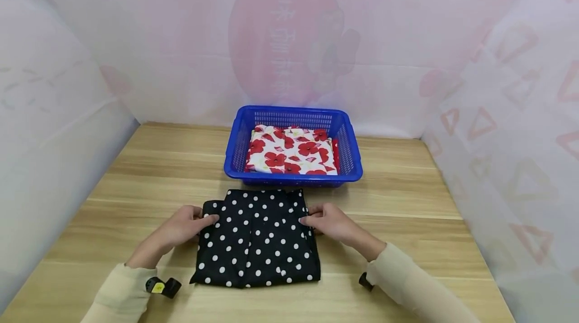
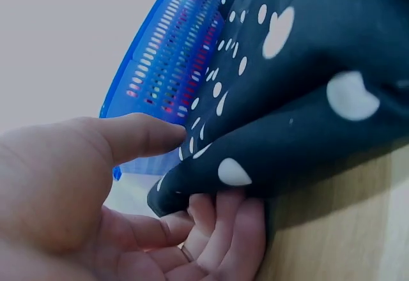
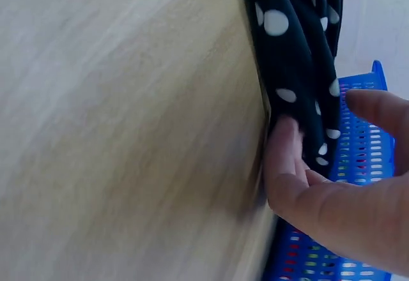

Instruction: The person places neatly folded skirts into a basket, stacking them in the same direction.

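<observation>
A folded black cloth with white polka dots (image 1: 260, 242) lies on the wooden table, in front of a blue basket (image 1: 232, 162). At its upper left edge my left hand (image 1: 183, 225) grips the fabric, thumb on top and curled fingers underneath. The left wrist view shows those fingers (image 2: 239, 236) tucked below the folded layers. My right hand (image 1: 332, 222) holds the opposite edge, its thumb over the cloth. Seen from the right wrist, the fingers (image 3: 284, 159) reach under the dotted fabric (image 3: 287, 57). Inside the basket sits folded white fabric with red flowers (image 1: 294, 149).
The basket stands at the back of the table, near a pale pink-printed backdrop (image 1: 181, 62). Printed sheets also hang at the left (image 1: 54, 127) and right (image 1: 506, 162). Bare wood (image 1: 398, 187) shows on both sides of the cloth.
</observation>
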`<state>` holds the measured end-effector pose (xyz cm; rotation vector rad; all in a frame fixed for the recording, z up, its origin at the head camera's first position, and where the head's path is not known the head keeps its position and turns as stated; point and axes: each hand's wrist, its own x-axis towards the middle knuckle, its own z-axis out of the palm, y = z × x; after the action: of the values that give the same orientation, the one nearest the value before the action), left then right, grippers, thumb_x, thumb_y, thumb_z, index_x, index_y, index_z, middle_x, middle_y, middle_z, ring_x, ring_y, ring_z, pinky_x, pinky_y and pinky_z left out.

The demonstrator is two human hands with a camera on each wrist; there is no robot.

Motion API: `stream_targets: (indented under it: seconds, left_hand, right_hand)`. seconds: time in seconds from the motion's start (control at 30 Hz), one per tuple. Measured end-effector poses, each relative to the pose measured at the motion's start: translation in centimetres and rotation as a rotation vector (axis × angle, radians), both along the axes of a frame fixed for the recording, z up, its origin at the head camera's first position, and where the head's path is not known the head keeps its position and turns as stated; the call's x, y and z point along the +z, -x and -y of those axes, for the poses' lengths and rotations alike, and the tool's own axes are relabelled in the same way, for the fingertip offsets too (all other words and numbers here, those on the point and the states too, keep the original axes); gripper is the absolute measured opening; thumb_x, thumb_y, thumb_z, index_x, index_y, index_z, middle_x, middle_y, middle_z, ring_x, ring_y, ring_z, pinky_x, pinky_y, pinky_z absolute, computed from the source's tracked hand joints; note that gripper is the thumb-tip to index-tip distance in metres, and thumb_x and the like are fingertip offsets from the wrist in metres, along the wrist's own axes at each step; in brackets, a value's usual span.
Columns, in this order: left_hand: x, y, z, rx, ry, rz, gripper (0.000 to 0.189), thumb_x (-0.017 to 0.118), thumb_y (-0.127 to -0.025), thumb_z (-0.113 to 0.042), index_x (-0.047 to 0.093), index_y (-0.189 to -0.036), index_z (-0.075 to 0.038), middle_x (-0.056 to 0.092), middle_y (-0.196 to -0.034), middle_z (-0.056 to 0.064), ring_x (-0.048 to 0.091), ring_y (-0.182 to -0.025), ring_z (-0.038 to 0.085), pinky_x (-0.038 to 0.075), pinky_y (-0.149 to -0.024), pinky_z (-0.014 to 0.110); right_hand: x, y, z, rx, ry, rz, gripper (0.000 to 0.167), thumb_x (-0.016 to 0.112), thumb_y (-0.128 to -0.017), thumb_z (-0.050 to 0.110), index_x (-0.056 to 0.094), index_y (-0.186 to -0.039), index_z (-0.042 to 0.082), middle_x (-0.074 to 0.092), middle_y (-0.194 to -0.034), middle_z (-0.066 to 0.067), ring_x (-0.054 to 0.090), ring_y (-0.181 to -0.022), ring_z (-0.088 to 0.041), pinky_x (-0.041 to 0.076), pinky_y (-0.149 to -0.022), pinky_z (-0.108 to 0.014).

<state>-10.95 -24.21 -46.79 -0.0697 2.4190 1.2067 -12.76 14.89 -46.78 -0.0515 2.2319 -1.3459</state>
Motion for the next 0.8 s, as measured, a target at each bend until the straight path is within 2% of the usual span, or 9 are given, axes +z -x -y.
stream_targets:
  seconds: [0.23, 0.4, 0.5, 0.67, 0.8]
  left_hand:
    - [-0.3, -0.3, -0.6, -0.027, -0.121, 0.017, 0.043, 0.066, -0.105, -0.029, 0.06, -0.122, 0.01, 0.075, -0.094, 0.009, 0.068, -0.081, 0.017, 0.061, -0.068, 0.031]
    - [-0.6, -1.0, -0.4, -0.018, -0.234, 0.046, 0.046, 0.065, -0.106, -0.024, 0.056, -0.13, 0.014, 0.079, -0.107, 0.016, 0.077, -0.091, 0.023, 0.066, -0.078, 0.036]
    - [-0.5, -1.6, -0.2, -0.036, -0.316, 0.048, 0.047, 0.064, -0.107, -0.021, 0.054, -0.134, 0.015, 0.078, -0.111, 0.02, 0.079, -0.095, 0.026, 0.067, -0.082, 0.036]
    - [0.7, -2.7, -0.2, -0.079, -0.381, 0.005, 0.055, 0.064, -0.106, -0.023, 0.048, -0.143, 0.016, 0.077, -0.119, 0.022, 0.079, -0.1, 0.025, 0.065, -0.087, 0.032]
    - [2.5, -3.6, -0.3, -0.087, -0.394, -0.023, 0.058, 0.064, -0.107, -0.024, 0.046, -0.145, 0.015, 0.077, -0.12, 0.022, 0.079, -0.101, 0.023, 0.064, -0.089, 0.031]
  right_hand:
    - [-0.7, 0.5, -0.2, 0.03, 0.052, 0.042, 0.022, 0.073, -0.1, 0.023, 0.074, -0.103, 0.001, 0.076, -0.098, -0.006, 0.068, -0.085, -0.014, 0.063, -0.082, -0.031]
    - [-0.7, 0.4, -0.5, 0.032, 0.095, 0.069, 0.019, 0.07, -0.101, 0.019, 0.074, -0.101, -0.001, 0.073, -0.104, -0.008, 0.07, -0.086, -0.014, 0.064, -0.081, -0.032]
    - [-0.4, 0.2, -0.9, 0.044, 0.106, 0.079, 0.02, 0.07, -0.102, 0.019, 0.073, -0.102, -0.001, 0.071, -0.108, -0.01, 0.07, -0.088, -0.015, 0.065, -0.083, -0.033]
    - [0.7, -0.2, -1.4, 0.064, 0.097, 0.076, 0.02, 0.072, -0.1, 0.021, 0.074, -0.101, 0.002, 0.071, -0.106, -0.008, 0.069, -0.091, -0.017, 0.064, -0.085, -0.034]
    - [2.4, -0.6, -1.8, 0.094, 0.063, 0.052, 0.022, 0.073, -0.1, 0.025, 0.074, -0.098, 0.004, 0.07, -0.1, -0.005, 0.064, -0.092, -0.018, 0.06, -0.085, -0.034]
